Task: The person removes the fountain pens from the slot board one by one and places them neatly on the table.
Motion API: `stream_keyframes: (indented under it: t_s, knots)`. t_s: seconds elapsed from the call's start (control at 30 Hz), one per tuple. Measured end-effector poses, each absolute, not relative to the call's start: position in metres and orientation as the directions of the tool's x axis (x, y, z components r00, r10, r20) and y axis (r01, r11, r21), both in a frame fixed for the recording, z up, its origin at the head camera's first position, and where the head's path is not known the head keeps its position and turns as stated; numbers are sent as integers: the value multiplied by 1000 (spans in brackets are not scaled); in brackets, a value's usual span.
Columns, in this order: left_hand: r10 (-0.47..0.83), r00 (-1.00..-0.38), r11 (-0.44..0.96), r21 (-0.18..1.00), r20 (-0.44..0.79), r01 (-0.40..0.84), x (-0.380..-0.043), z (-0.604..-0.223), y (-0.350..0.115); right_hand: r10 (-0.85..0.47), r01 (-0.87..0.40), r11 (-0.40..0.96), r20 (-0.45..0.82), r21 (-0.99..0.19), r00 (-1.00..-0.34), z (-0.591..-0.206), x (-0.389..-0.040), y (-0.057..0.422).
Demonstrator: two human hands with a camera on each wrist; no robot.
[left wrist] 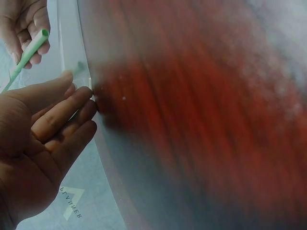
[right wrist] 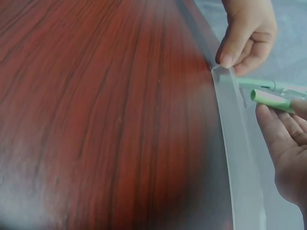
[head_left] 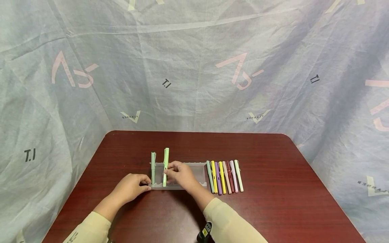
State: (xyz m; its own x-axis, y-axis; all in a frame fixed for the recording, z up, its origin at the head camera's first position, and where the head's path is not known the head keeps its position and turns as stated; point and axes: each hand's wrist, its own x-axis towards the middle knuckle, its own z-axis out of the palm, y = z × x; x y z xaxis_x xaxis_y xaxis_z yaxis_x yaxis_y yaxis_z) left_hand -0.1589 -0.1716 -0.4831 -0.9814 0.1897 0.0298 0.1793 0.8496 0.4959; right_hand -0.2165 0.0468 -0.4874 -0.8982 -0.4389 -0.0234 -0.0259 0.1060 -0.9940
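Note:
A clear pen tray (head_left: 200, 173) with notched edges lies on the table. At its left end a grey-green pen (head_left: 153, 168) rests across the tray, clip toward the far side. My left hand (head_left: 130, 187) pinches the tray's near left corner between thumb and fingers. Over the tray, just right of that first pen, my right hand (head_left: 182, 175) holds a light green pen (head_left: 166, 157) between thumb and fingers. In the right wrist view, the open-looking round end of the held pen (right wrist: 268, 99) points toward the tray's near wall (right wrist: 240, 158).
Right of the tray, several pens lie side by side in a row, among them a yellow pen (head_left: 223, 177), a dark red pen (head_left: 231, 179) and a pale green pen (head_left: 239, 175). The dark red wooden table (head_left: 273, 202) ends at a grey cloth backdrop (head_left: 194, 101).

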Motion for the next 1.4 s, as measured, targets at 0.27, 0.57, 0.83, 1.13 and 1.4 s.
stream_keyframes:
  t_s: [0.27,0.57,0.83,1.13,1.4]
  knots:
    - [188,-982,852,493,27,176,-157,-481,-171,-450,-7,106,-42,-994,-892,-487,-216,65]
    - [194,-980,845,501,34,185,-156,-481,-172,-444,4,93,-45,-996,-895,-489,-217,86]
    - [183,-983,847,505,16,165,-156,-482,-171,-430,-12,109,-36,-994,-902,-488,-218,105]
    - [190,-982,847,504,11,169,-157,-481,-171,-442,-24,123,-33,-992,-896,-485,-219,124]
    - [189,-982,850,499,7,167,-157,-482,-171,-432,-34,138,-29,-990,-901,-484,-218,140]
